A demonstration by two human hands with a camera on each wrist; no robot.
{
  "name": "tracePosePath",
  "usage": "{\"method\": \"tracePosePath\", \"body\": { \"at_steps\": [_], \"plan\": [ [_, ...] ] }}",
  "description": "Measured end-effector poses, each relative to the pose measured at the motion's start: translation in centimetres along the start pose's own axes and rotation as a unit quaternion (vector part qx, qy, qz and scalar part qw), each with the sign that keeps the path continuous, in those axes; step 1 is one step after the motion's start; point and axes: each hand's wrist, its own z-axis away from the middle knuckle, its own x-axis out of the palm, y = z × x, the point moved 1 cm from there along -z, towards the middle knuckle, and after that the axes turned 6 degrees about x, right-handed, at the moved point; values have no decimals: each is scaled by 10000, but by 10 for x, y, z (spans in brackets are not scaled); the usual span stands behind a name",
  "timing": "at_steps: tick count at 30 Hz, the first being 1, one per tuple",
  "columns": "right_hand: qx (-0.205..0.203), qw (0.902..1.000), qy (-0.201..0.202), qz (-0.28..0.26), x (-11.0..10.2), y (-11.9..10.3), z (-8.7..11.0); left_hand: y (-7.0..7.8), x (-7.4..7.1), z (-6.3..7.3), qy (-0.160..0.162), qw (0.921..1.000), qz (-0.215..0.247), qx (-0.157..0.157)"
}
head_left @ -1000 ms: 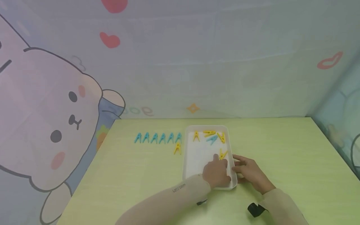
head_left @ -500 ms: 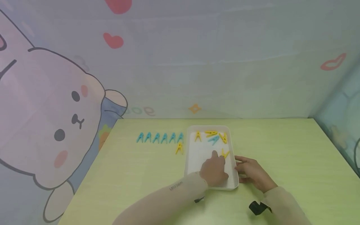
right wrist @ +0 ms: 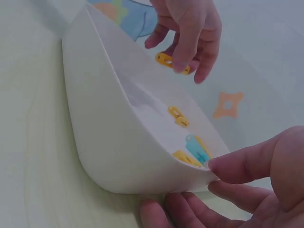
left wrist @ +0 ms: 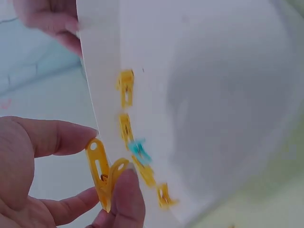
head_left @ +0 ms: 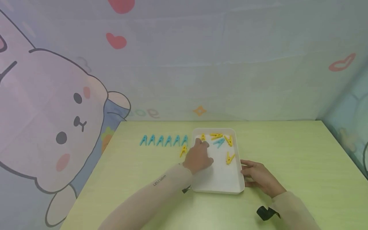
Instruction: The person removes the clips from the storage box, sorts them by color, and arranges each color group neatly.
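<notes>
In the left wrist view, my left hand [left wrist: 52,171] pinches a yellow clothespin [left wrist: 97,164] between thumb and fingers. In the head view this hand [head_left: 197,156] is above the left part of the white tray [head_left: 218,188] and hides that clothespin. Several yellow clothespins [head_left: 230,158] and a teal clothespin [head_left: 219,142] lie loose in the tray. My right hand [head_left: 260,177] is at the tray's right side, its fingers touching the outer wall and rim; none visibly curl round it.
Left of the tray, several teal clothespins [head_left: 160,141] form a row on the light green table [head_left: 138,169]. One yellow clothespin [head_left: 183,150] lies just below the row's right end. A printed cloth [head_left: 230,80] hangs behind the table.
My left hand has moved left and slightly away from the body, from the tray's lower right to its left part. The right hand stays at the tray's side.
</notes>
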Motion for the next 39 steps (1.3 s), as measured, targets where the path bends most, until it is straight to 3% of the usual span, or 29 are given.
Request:
{"method": "tracePosePath", "body": {
  "at_steps": [9, 15, 25, 31, 39],
  "plan": [
    [34, 9998, 131, 146, 2, -2, 0, -36, -25, -3, 478, 9982, 365, 85],
    [100, 9996, 188, 179, 3, -2, -2, -51, -30, -6, 852, 9952, 463, 150],
    [42, 9995, 208, 216, 3, 1, -3, -71, -45, -5, 1054, 9917, 707, 194],
    [27, 9996, 188, 196, 3, 1, -2, -87, -49, -3, 1153, 9912, 644, 116],
    [-86, 9995, 177, 240, 3, 1, -2, -106, -43, -2, 1253, 9915, 329, 149]
  ]
}}
